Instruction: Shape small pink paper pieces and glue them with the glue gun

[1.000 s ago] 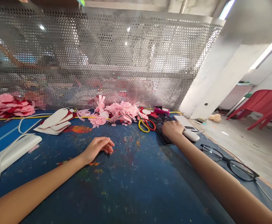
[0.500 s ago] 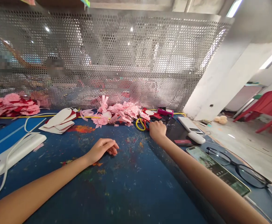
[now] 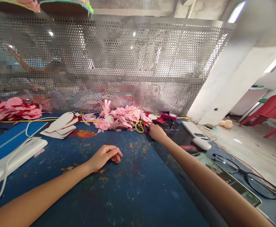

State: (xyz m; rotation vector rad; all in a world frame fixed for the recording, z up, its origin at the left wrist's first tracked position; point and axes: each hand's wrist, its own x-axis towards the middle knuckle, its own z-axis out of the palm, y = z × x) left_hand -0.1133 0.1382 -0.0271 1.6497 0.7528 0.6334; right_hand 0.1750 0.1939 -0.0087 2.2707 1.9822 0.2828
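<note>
Since the earlier frames the right hand [image 3: 156, 131] has left the white devices at the desk's right edge and gone to the scissors [image 3: 141, 126], which lie near the far edge beside a heap of pink paper scraps [image 3: 123, 115]. Its fingers curl at the red and yellow handles; whether they grip cannot be told. The left hand [image 3: 106, 156] rests loosely curled on the blue desk [image 3: 138, 195], mid-surface, holding nothing. Writing: a dark pad just right of the scissors shows faint digits [image 3: 172, 129], unreadable. No brands are legible. A phone [image 3: 232, 184] lies partly under the right forearm, glasses [image 3: 249, 176] at the right edge. White card cut-outs [image 3: 59, 124] sit toward the far left. A perforated metal screen [image 3: 133, 63] closes the far edge.
</note>
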